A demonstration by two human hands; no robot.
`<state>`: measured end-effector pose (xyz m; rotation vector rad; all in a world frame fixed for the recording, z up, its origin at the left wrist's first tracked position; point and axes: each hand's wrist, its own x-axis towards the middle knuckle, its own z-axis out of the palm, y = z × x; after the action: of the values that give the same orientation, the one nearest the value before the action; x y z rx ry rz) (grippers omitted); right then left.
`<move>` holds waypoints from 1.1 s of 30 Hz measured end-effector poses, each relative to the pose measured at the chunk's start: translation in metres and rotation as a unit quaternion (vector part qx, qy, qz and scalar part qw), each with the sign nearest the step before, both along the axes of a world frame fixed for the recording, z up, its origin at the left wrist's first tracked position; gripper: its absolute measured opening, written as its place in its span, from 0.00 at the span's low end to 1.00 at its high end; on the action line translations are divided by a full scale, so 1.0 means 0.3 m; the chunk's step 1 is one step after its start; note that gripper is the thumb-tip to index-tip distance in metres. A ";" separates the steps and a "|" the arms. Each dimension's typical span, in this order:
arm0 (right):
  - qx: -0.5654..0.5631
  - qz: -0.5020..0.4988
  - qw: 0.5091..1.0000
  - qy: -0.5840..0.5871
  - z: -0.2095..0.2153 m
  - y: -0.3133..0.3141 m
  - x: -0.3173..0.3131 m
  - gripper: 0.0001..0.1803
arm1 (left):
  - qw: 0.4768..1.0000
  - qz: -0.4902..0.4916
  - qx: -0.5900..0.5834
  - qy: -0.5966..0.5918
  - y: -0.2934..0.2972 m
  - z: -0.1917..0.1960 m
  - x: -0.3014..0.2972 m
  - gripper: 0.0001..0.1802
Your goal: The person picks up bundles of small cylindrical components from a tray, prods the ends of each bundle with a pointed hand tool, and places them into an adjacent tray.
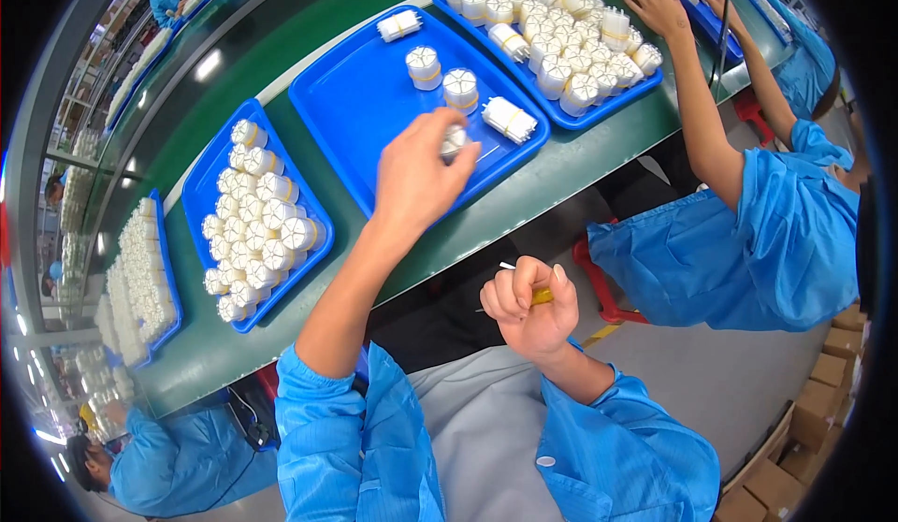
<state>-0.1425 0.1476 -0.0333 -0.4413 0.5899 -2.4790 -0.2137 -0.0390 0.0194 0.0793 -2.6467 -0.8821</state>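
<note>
My left hand (421, 171) reaches over the middle blue tray (337, 101), fingers and thumb closed around a white cylindrical bundle (454, 140) that is partly hidden and slightly blurred. Beside it in that tray, two similar bundles with yellow bands stand upright, a nearer one (460, 90) and a farther one (424, 67). Two more lie on their sides, one bundle (509, 120) at the right edge and one (399, 25) at the far corner. Closer to my body, my right hand (535, 311) is curled around a thin tool with a yellow handle (542, 296); its kind I cannot make out.
Blue trays full of white bundles flank the middle one: a right tray (561, 115) and a left tray (201, 190). All rest on a green bench (393, 260). A co-worker's arm (706, 134) reaches in at right. Cardboard boxes (809, 410) are stacked at lower right.
</note>
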 end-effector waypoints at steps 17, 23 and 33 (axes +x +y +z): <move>0.208 -0.059 0.970 0.111 0.091 -0.050 -0.073 0.19 | 0.799 -0.044 0.599 0.008 -0.038 0.069 0.272 0.18; 0.208 0.006 0.966 0.156 0.127 -0.117 -0.101 0.25 | 0.719 -0.043 0.694 -0.013 0.048 0.016 0.414 0.19; 0.338 -0.011 0.901 0.272 0.134 -0.143 -0.099 0.23 | 0.891 0.008 0.453 0.002 0.058 -0.025 0.508 0.30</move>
<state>-0.1721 0.1047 0.0070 -0.8348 1.6079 -1.9635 -0.0613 -0.0217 0.0120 0.3190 -1.9877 -2.0122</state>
